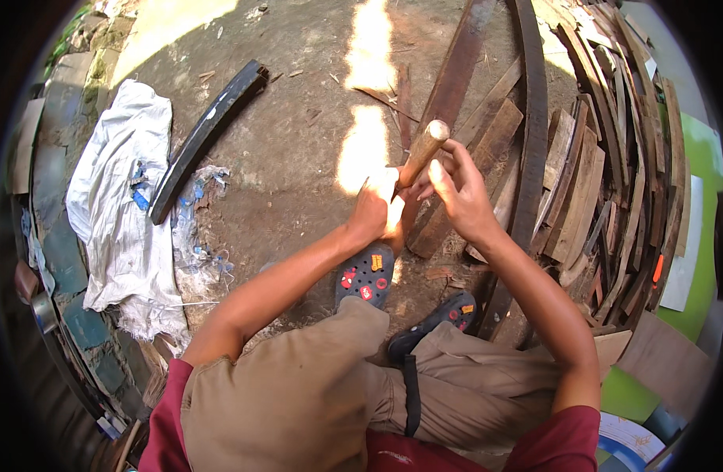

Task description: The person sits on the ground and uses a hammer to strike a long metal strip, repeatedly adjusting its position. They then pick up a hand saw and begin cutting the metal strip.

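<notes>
A round wooden rod, like a tool handle [418,160], stands tilted in front of me with its pale, blunt end up. My left hand [375,206] is closed around its lower part, and what lies beneath that grip is mostly hidden. Beside the upper part of the rod is my right hand [465,197], its thumb and fingers apart. The index fingertip comes close to the rod's top; whether it touches I cannot tell. Just below my left hand is a dark clog with colourful charms [365,277] on my foot.
A long brown plank [459,63] and a curved dark beam [532,118] lie ahead and right. Stacked boards [581,189] fill the right side. At left lie a white sack [121,204] and a black curved bar [208,138]. Wood scraps litter the ground.
</notes>
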Motion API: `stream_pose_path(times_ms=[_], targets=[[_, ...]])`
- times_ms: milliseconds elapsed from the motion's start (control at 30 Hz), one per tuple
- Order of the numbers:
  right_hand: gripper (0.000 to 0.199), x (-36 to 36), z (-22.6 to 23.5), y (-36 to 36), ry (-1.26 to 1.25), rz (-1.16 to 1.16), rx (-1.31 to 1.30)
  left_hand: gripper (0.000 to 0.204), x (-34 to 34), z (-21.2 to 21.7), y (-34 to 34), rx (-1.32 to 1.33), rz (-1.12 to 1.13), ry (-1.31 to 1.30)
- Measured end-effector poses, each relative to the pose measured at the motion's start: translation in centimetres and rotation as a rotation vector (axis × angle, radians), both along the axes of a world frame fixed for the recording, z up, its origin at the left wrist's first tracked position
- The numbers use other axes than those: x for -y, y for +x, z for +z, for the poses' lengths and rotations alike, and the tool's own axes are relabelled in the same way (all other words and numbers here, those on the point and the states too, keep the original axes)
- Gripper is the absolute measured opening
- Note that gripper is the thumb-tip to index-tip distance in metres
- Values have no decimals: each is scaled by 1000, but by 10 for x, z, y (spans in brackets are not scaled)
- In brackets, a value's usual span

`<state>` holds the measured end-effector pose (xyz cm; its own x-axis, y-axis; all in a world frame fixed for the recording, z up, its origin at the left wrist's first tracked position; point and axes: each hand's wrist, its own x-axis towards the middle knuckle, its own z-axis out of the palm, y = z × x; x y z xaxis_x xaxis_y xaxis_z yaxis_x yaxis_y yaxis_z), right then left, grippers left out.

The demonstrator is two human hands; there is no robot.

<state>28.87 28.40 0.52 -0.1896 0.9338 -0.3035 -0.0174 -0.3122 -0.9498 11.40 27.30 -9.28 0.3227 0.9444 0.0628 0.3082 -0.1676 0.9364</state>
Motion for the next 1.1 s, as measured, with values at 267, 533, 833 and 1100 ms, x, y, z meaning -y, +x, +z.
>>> stream_pose_path(times_ms=[267, 533, 833, 1100], targets=[[30, -73, -45, -13, 84, -137, 218, 32, -21, 18, 11, -177, -23, -235], [34, -81, -29, -24, 132, -275, 120, 29, -50, 15, 32, -72, 3, 79], [76, -26, -11, -38, 291, -558, -88, 66, -55, 30, 39, 752, -89, -701], [39, 12, -9, -52, 449, -540, 32, 62, -24, 8, 47, 849, 3, -721]])
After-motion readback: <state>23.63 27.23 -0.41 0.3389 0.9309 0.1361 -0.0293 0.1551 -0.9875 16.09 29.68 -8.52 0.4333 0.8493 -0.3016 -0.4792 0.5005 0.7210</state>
